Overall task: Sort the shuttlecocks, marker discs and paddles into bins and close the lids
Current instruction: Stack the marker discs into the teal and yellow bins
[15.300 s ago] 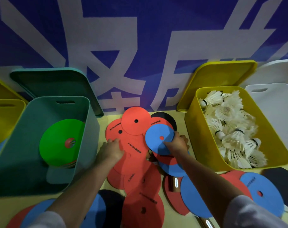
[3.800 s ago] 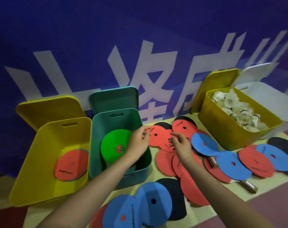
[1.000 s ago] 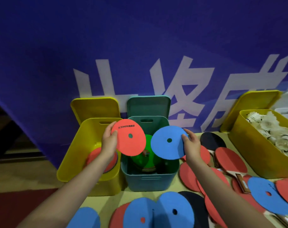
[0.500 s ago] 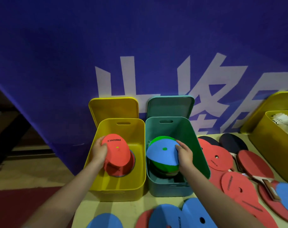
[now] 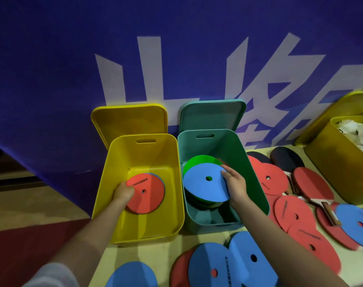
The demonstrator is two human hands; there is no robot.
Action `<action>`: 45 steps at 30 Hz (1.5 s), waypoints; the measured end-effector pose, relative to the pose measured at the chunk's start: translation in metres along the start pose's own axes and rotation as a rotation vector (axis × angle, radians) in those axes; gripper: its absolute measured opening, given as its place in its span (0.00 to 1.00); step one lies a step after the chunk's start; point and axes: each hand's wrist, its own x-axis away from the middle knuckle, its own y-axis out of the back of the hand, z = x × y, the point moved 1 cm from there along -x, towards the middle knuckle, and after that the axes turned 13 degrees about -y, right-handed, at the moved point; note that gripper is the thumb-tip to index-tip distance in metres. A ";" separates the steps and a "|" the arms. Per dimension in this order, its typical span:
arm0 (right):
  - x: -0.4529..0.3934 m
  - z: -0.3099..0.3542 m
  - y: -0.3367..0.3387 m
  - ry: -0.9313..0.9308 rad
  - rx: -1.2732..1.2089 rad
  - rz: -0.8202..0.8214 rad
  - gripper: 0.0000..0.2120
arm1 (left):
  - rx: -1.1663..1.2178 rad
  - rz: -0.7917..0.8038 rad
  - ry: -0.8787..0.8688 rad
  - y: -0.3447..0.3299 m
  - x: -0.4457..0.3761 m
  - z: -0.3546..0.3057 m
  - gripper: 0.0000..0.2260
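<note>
Marker discs occupy two open bins set side by side against the blue banner (image 5: 52, 69); a red disc (image 5: 146, 193) lies flat near the floor of the yellow bin (image 5: 118, 162), on top of another disc whose blue edge shows at its rim; the left hand (image 5: 123, 192) is at the red disc's near-left edge with fingers curled over it, though whether they actually pinch it cannot be told. A blue disc (image 5: 205, 184) sits tilted on a stack in the teal bin (image 5: 251, 179), over a green disc (image 5: 201, 161); the right hand (image 5: 235, 183) rests at the blue disc's right edge, fingers extended along the rim, thumb side hidden. Both lids stand upright behind their bins: yellow lid (image 5: 129, 119), teal lid (image 5: 211, 114). On the table (image 5: 122, 255), loose discs remain: red ones (image 5: 294, 212) right of the teal bin, blue ones (image 5: 213, 264) along the near edge; paddles (image 5: 313, 186) lie among them at right, partly overlapped. A second yellow bin (image 5: 325, 162) at far right holds white shuttlecocks (image 5: 358, 129), blurred; its lid leans behind it.
</note>
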 end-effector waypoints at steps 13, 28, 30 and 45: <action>0.024 0.032 -0.014 0.011 -0.251 0.205 0.12 | -0.192 -0.291 -0.712 0.084 0.037 -0.078 0.18; 0.035 -0.005 -0.210 0.300 0.421 0.315 0.17 | 0.023 -0.167 -0.491 0.096 0.032 -0.031 0.21; 0.026 -0.024 -0.222 0.275 0.408 0.293 0.17 | 0.064 -0.178 -0.482 0.095 0.029 -0.026 0.20; -0.024 -0.095 -0.234 0.375 1.375 -0.029 0.22 | 0.189 -0.218 -0.468 0.094 0.020 -0.016 0.17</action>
